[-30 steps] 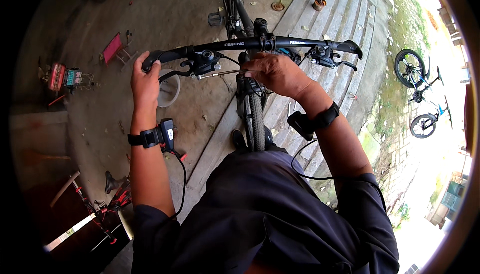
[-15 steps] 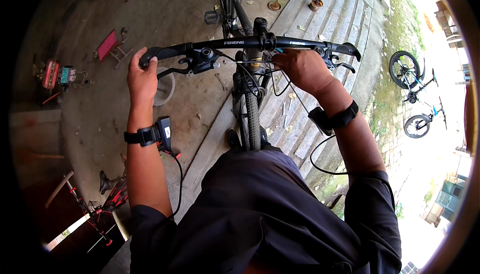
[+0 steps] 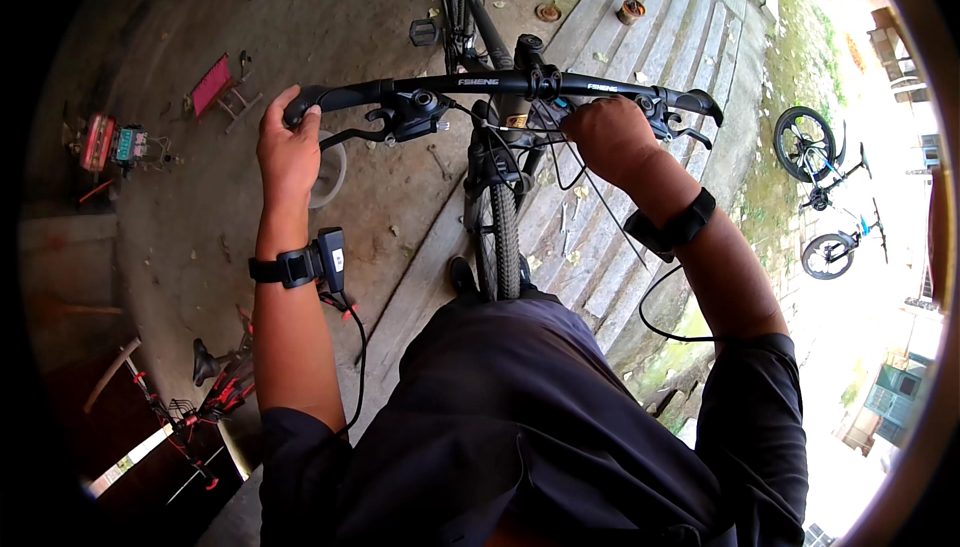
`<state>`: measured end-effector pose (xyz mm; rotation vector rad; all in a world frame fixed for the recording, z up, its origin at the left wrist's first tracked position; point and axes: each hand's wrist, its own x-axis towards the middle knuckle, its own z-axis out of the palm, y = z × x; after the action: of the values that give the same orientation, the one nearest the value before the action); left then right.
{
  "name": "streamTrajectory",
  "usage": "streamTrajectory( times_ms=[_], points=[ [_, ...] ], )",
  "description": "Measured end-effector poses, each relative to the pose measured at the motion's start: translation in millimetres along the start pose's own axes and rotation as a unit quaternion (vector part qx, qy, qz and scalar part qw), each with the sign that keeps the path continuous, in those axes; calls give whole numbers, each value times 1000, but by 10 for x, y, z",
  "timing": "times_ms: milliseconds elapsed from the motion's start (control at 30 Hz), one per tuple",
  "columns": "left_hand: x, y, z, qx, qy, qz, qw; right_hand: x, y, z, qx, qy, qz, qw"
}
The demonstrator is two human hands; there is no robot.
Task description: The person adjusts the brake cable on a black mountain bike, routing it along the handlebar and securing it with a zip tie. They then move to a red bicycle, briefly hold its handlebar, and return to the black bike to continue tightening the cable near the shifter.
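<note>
A black bicycle handlebar (image 3: pixel 485 82) stretches across my view, with brake and shifter units (image 3: pixel 415 112) at both sides and the front tire (image 3: pixel 500 247) below, between my shoes. My left hand (image 3: pixel 288 142) is closed on the left grip at the bar's end. My right hand (image 3: pixel 607 137) is closed just below the right half of the bar, its fingertips at a thin cable (image 3: pixel 535 130) that crosses in front of the stem. The fingertips are partly hidden by my knuckles.
A white bucket (image 3: pixel 332 177) is behind my left wrist. Pale planks (image 3: pixel 665 37) lie under the bicycle. A small can (image 3: pixel 630 11), pink folding seat (image 3: pixel 215 87), red machine (image 3: pixel 98 142) and red-black bike (image 3: pixel 215 397) stand around; another bike (image 3: pixel 830 187) is at the right.
My right hand has moved to the right along the cable, away from the stem, exposing more of the fork. My left hand stays on the grip. The view has shifted slightly.
</note>
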<state>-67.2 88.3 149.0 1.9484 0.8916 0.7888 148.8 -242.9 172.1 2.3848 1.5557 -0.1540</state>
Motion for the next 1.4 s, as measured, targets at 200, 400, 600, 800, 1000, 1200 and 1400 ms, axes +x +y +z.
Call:
streamTrajectory(
  times_ms=[200,400,600,800,1000,1200,1400],
  points=[
    [-8,25,14,4,1,-1,1000,83,-72,-19,-43,-55,13,997],
    [8,-22,6,36,18,14,999,367,-297,-56,234,58,-85,967],
    [26,-56,25,18,9,7,1000,448,-274,21,340,82,-123,929],
    [-2,-2,36,16,15,9,1000,438,-289,3,332,77,-110,934],
    [29,-89,8,37,14,11,999,422,-319,23,327,81,-93,937],
    [55,-152,18,22,5,13,1000,418,-355,24,281,40,-65,957],
    [34,-111,18,-1,7,5,1000,440,-415,-49,218,57,-41,973]
  ],
)
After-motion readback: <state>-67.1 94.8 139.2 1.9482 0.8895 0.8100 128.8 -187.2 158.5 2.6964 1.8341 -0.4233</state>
